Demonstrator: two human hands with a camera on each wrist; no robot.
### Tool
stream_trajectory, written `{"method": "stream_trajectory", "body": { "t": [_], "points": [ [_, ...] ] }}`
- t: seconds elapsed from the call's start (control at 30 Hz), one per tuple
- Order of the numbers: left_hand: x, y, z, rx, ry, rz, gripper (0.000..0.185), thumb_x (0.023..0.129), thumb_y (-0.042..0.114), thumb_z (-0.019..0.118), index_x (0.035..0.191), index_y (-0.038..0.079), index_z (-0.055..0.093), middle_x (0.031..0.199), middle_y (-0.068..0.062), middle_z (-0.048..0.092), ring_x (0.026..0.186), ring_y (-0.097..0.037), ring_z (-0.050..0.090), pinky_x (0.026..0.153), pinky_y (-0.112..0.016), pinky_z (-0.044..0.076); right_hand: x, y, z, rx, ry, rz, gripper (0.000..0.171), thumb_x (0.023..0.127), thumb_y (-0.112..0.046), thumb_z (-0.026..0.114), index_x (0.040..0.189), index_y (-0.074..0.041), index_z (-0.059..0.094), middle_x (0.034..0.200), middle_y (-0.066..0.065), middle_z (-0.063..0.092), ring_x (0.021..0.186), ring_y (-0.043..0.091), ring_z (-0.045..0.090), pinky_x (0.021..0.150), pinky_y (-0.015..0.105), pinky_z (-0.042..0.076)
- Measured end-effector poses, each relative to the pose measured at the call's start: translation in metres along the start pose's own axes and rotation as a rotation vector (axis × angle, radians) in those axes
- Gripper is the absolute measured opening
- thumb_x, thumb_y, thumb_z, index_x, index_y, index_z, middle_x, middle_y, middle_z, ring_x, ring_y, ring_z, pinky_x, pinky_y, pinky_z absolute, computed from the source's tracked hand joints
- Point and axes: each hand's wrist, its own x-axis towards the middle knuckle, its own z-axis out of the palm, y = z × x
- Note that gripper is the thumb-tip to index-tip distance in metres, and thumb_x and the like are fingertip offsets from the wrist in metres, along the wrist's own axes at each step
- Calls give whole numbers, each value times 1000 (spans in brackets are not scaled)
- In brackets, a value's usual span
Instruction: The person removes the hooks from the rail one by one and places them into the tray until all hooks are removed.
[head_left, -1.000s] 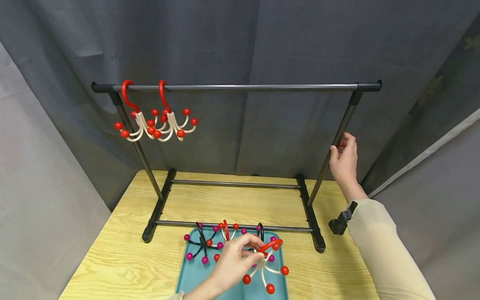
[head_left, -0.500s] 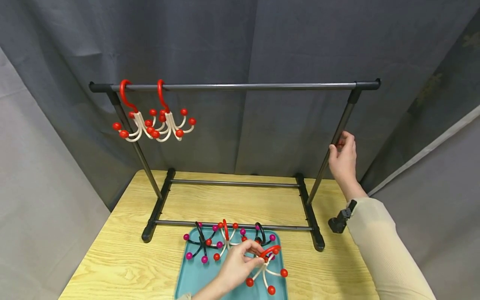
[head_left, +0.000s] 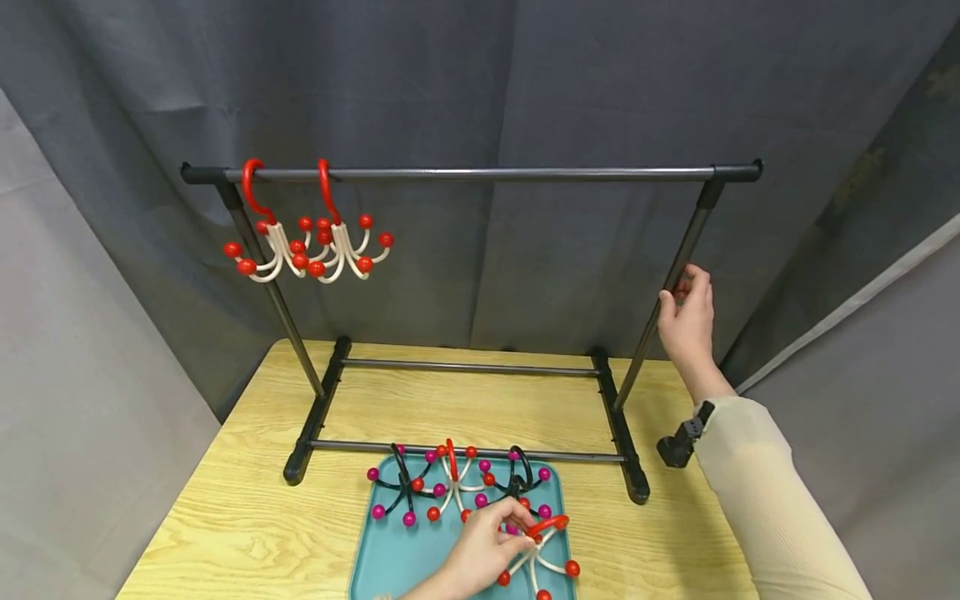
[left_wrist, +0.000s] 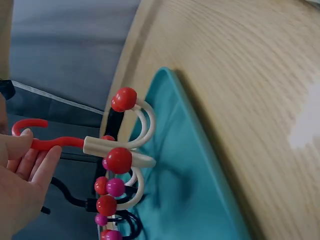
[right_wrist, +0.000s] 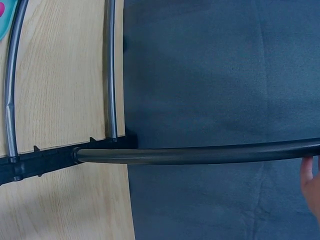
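Low over the teal tray [head_left: 382, 562], my left hand [head_left: 516, 537] pinches the red hook of a white hanger with red ball tips [head_left: 542, 557]. The left wrist view shows that hook [left_wrist: 50, 142] between thumb and fingers, its white arms [left_wrist: 137, 150] just above the tray [left_wrist: 190, 190]. My right hand [head_left: 677, 298] grips the right post [head_left: 693, 237] of a black rack. Only a fingertip [right_wrist: 312, 185] shows beside the post [right_wrist: 200, 155] in the right wrist view. Two more white-and-red hangers [head_left: 300, 246] hang at the left end of the top bar [head_left: 487, 175].
In the tray lie a black hanger with magenta balls [head_left: 401, 490], a white one with red balls [head_left: 452, 477] and another black one [head_left: 519, 477]. The rack's base [head_left: 465, 367] stands on a wooden table [head_left: 247, 517]. Grey curtains close in the back and sides.
My left hand has lowered the held hanger toward the tray and drawn it a little nearer to me. The right hand has stayed on the post.
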Motion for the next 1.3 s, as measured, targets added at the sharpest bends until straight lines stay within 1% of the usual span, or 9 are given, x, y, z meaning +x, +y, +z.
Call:
{"method": "stream_trajectory", "body": {
  "t": [0.1, 0.33, 0.5, 0.57, 0.67, 0.83, 1.0, 1.13, 1.3],
  "points": [
    [0, -9, -1, -7, -17, -11, 15, 78, 6, 67, 89, 12, 60, 87, 6, 61, 73, -7, 63, 64, -17, 50, -1, 1, 0, 1, 6, 4, 44, 96, -15, 39, 135, -4, 23, 117, 22, 37, 107, 31, 42, 84, 43, 40],
    [-1, -22, -3, -32, -21, 12, 16, 78, 5, 67, 91, 9, 59, 92, 6, 61, 86, -4, 58, 69, -17, 49, -2, 0, 1, 18, 10, -11, 44, 96, -15, 40, 135, -4, 24, 117, 22, 37, 106, 30, 42, 84, 42, 40],
    [-1, -22, -6, -57, -54, -26, 16, 79, 2, 66, 92, 9, 58, 93, 2, 60, 83, -9, 62, 68, -20, 51, -1, 1, 1, 26, 4, 4, 44, 96, -15, 40, 135, -5, 23, 119, 21, 37, 109, 30, 42, 86, 43, 40],
    [0, -19, -9, -39, -74, -32, 16, 79, 3, 66, 92, 9, 59, 93, 1, 61, 83, -12, 63, 68, -20, 51, -1, 2, 1, 27, 2, 7, 45, 96, -16, 40, 135, -5, 23, 120, 21, 37, 109, 30, 41, 87, 43, 40],
    [2, -14, -18, 28, -95, 16, 15, 79, 5, 66, 93, 8, 61, 93, 0, 61, 86, -14, 63, 71, -18, 50, -1, 2, 1, 30, -2, 6, 44, 95, -16, 40, 135, -5, 24, 120, 22, 38, 109, 30, 41, 87, 43, 40],
    [7, 2, -40, 181, -100, 90, 12, 81, 10, 65, 93, 10, 62, 93, 2, 62, 88, -10, 62, 74, -17, 49, 0, 3, 2, 34, -1, 5, 44, 95, -17, 40, 135, -5, 24, 120, 21, 38, 109, 30, 41, 87, 44, 40],
    [12, 33, -67, 288, -69, 109, 9, 84, 16, 63, 93, 17, 61, 94, 1, 62, 86, -6, 59, 76, -20, 49, 0, 4, 5, 41, 25, -3, 44, 95, -15, 41, 135, -5, 25, 118, 21, 38, 108, 29, 41, 86, 43, 40],
    [16, 60, -89, 354, -10, 153, 9, 87, 19, 61, 96, 18, 60, 96, 1, 62, 88, -9, 59, 77, -23, 49, -2, 5, 8, 36, 53, -9, 44, 94, -11, 42, 135, -5, 26, 118, 20, 38, 108, 29, 42, 85, 43, 41],
    [22, 87, -113, 475, 110, 231, 9, 88, 18, 59, 96, 20, 60, 96, 6, 61, 88, -9, 59, 78, -24, 49, -3, 5, 9, 34, 73, -23, 44, 93, -8, 44, 134, -5, 27, 119, 21, 38, 109, 30, 43, 86, 44, 42]
  ]
}}
